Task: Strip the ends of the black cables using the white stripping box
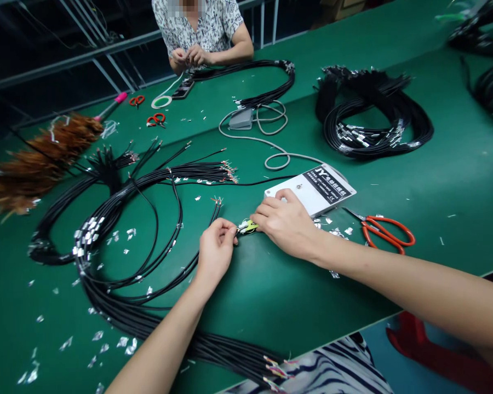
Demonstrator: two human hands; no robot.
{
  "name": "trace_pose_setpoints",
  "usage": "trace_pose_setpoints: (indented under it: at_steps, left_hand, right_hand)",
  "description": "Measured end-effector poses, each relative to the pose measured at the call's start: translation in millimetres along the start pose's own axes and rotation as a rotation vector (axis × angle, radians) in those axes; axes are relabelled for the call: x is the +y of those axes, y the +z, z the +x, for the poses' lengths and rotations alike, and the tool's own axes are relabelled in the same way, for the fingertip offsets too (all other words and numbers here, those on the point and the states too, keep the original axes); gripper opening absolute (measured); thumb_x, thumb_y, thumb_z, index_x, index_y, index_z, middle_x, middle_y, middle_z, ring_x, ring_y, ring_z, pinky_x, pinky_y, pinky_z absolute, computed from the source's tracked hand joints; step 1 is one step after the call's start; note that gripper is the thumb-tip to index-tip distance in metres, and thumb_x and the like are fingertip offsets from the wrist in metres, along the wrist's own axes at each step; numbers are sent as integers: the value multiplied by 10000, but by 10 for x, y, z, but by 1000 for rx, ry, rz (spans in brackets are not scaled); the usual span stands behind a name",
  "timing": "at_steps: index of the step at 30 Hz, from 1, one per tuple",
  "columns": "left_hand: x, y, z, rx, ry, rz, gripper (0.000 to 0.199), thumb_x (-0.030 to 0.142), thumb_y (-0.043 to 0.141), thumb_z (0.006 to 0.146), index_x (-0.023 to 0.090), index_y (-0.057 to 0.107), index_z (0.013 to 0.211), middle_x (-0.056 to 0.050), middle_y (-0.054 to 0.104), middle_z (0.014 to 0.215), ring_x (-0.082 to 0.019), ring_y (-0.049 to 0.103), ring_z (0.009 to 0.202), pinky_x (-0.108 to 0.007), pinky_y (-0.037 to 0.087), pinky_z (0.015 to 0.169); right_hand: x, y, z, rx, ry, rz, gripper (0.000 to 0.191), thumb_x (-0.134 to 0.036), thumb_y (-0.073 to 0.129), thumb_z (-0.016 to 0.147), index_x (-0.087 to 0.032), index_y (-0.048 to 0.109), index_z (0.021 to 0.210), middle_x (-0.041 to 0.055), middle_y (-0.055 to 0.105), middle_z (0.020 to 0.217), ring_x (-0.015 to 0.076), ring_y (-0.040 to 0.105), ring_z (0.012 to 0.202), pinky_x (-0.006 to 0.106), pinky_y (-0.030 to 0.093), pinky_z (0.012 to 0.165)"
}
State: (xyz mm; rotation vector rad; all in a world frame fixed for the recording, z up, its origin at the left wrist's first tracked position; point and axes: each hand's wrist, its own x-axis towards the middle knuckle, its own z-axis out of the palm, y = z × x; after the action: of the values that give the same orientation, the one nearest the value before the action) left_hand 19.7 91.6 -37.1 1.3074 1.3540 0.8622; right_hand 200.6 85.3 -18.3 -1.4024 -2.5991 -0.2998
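Observation:
My left hand (218, 241) pinches the end of a black cable between thumb and fingertips. Stripped wire at that end meets a small yellow-green clip (251, 225). My right hand (285, 223) has its fingers closed around the clip, with knuckles against the near side of a white box (296, 191) bearing a black printed label. The fingers partly hide the clip and how the wires sit in it. Left of my hands, a bundle of black cables (127, 191) curves across the table, its tips showing stripped coloured wires.
Orange-handled scissors (388, 232) lie right of the box among foil scraps. A grey pedal-like block (241, 119) trails a grey cord. Coiled black cables (373, 112) lie farther back. Across the green table (447, 180) sits a person (205, 33); a brown feather duster (53, 148) lies left.

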Motion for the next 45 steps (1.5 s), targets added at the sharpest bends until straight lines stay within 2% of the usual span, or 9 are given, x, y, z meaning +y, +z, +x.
trace_pose_setpoints:
  at_steps: [6,11,15,19,29,33,37,40,45]
  left_hand:
    - [5,-1,3,-9,9,35,119,288,605,724,189,557,680,39,541,514,-93,471,452,-191,323,446]
    - [-1,-15,-5,-14,15,47,116,291,601,730,189,563,691,34,550,523,-95,470,452,-191,324,447]
    - [5,-17,-6,-8,20,39,120,292,608,726,187,567,684,33,546,513,-98,465,449,-192,319,443]
    - [16,-10,-4,-3,18,40,118,288,616,720,187,570,684,33,550,509,-102,470,449,-195,322,443]
    - [68,-202,-176,25,-26,20,194,350,649,719,178,564,696,35,538,518,-85,440,435,-183,308,424]
    - [232,-208,-469,-80,-52,-91,247,387,680,747,171,595,830,12,573,624,-90,486,509,-179,346,451]
    - [332,-156,-701,-135,-56,-197,316,317,760,701,197,560,914,5,590,740,-91,519,584,-185,420,529]
    - [332,-133,-762,-169,-57,-223,318,284,763,709,207,528,909,11,583,754,-85,518,589,-182,430,549]
    - [272,-142,-792,-217,-48,-181,238,284,723,762,205,548,902,10,577,739,-97,523,596,-190,424,544]
  right_hand:
    - [-7,-79,12,-48,15,50,29,-162,637,891,-169,664,888,46,715,916,231,562,928,400,251,834]
    - [103,-215,-302,201,112,201,196,-241,625,924,-186,630,1113,75,700,1193,259,587,1109,421,304,897]
    - [139,-243,-688,459,303,288,71,-152,573,932,-200,610,969,79,730,1129,250,635,1068,403,368,884]
    - [65,-171,-865,436,290,282,122,-87,565,907,-207,570,884,64,738,1132,260,634,1095,404,377,874]
    - [82,-103,-855,498,276,184,150,-84,592,883,-233,597,890,23,766,1043,264,653,1010,425,382,858]
    - [-161,-201,-772,523,298,474,174,-126,598,895,-226,630,1034,77,726,1109,256,635,1061,429,459,898]
    - [-477,-245,-596,271,382,1059,205,-222,608,890,-223,633,1093,72,704,1083,209,658,969,351,525,794]
    - [-605,-245,-468,121,459,1360,200,-246,640,848,-217,663,1045,45,708,996,175,651,855,299,501,697]
    - [-621,-256,-383,152,475,1502,74,-254,619,834,-204,655,794,16,670,815,157,600,765,291,449,673]
